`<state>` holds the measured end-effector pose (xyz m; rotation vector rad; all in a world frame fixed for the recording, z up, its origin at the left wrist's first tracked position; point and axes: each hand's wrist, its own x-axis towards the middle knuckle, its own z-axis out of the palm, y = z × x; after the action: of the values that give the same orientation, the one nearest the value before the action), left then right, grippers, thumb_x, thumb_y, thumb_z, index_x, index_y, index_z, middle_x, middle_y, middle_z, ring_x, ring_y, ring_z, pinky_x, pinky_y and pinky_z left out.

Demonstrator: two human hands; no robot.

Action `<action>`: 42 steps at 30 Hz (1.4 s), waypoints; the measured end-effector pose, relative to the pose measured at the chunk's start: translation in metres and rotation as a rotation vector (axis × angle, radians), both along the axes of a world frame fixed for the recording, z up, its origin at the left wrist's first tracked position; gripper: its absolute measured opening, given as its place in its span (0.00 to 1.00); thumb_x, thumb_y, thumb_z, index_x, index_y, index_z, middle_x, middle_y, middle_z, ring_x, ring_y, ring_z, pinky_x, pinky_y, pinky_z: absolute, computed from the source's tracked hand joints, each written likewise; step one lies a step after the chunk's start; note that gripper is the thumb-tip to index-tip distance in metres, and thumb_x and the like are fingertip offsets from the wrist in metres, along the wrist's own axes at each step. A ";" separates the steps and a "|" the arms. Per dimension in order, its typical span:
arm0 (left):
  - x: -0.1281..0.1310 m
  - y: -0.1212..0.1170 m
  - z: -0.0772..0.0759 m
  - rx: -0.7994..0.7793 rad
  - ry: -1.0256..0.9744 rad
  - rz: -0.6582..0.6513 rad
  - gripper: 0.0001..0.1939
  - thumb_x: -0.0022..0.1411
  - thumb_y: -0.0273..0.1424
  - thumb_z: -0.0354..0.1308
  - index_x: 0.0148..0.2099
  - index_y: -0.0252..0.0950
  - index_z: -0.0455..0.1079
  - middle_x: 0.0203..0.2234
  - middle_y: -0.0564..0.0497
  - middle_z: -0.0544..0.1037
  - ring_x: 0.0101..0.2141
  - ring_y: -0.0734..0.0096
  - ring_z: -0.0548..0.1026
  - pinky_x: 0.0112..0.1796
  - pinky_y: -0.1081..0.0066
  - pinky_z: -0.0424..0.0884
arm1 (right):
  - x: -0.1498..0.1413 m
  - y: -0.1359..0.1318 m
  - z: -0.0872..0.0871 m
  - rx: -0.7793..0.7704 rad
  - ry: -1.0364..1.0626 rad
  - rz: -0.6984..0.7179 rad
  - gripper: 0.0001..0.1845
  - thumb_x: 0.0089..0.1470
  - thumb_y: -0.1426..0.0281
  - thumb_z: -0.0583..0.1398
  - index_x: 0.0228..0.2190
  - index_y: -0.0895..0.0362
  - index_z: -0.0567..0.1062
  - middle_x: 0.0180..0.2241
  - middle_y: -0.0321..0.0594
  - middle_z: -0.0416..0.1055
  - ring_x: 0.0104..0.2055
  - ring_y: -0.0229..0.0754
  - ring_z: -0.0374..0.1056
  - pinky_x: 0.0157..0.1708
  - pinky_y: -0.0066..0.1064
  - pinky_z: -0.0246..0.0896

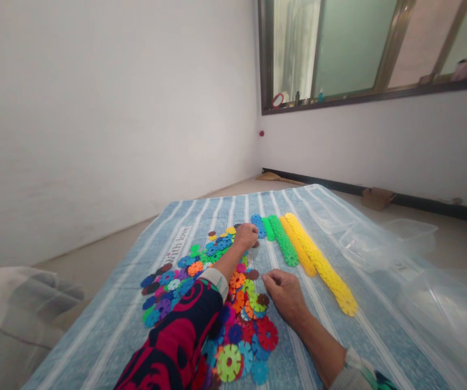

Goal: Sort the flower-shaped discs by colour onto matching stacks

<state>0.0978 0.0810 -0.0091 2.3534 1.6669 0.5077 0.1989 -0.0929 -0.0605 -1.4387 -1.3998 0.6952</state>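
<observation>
A pile of flat plastic snowflake discs (pixel 201 281) in many colours lies on a blue striped mat (pixel 107 330). Past the pile, rows of discs are laid out by colour: a short blue row (pixel 258 225), a green row (pixel 282 239), an orange-yellow row (pixel 297 246) and a long yellow row (pixel 323 265). My left hand (pixel 245 236) reaches to the pile's far edge, beside the blue row, with fingers curled down on discs; what it grips is hidden. My right hand (pixel 284 295) rests on the mat right of the pile, fingers pinched together.
Clear plastic bags and a clear tub (pixel 383 241) lie on the mat's right side. White walls close in on the left and behind, with a window (pixel 363 49) above. A grey cloth bundle (pixel 18 314) sits at the lower left. Bare floor surrounds the mat.
</observation>
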 end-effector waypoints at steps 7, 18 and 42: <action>-0.067 -0.013 0.022 -0.045 0.022 0.040 0.10 0.48 0.24 0.56 0.32 0.35 0.78 0.21 0.53 0.77 0.30 0.70 0.75 0.32 0.76 0.66 | 0.003 -0.002 0.000 0.019 -0.049 0.002 0.18 0.50 0.60 0.54 0.16 0.57 0.68 0.16 0.32 0.59 0.22 0.35 0.57 0.24 0.27 0.46; -0.173 -0.048 0.038 -0.180 0.132 0.161 0.08 0.43 0.23 0.56 0.26 0.33 0.76 0.16 0.55 0.74 0.24 0.71 0.73 0.27 0.77 0.64 | 0.005 -0.003 -0.004 0.039 -0.078 0.019 0.20 0.51 0.57 0.53 0.16 0.57 0.66 0.17 0.32 0.59 0.23 0.35 0.57 0.26 0.27 0.47; -0.191 -0.086 0.047 -0.253 0.280 0.153 0.07 0.43 0.24 0.56 0.25 0.34 0.75 0.17 0.55 0.73 0.25 0.73 0.72 0.27 0.77 0.61 | 0.008 -0.008 0.001 0.020 -0.056 0.022 0.20 0.50 0.56 0.54 0.16 0.56 0.67 0.16 0.33 0.61 0.23 0.37 0.58 0.25 0.27 0.49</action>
<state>-0.0930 -0.0052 0.0378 2.2013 1.9117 -0.0153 0.2069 -0.1006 -0.0594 -1.4387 -1.4634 0.6576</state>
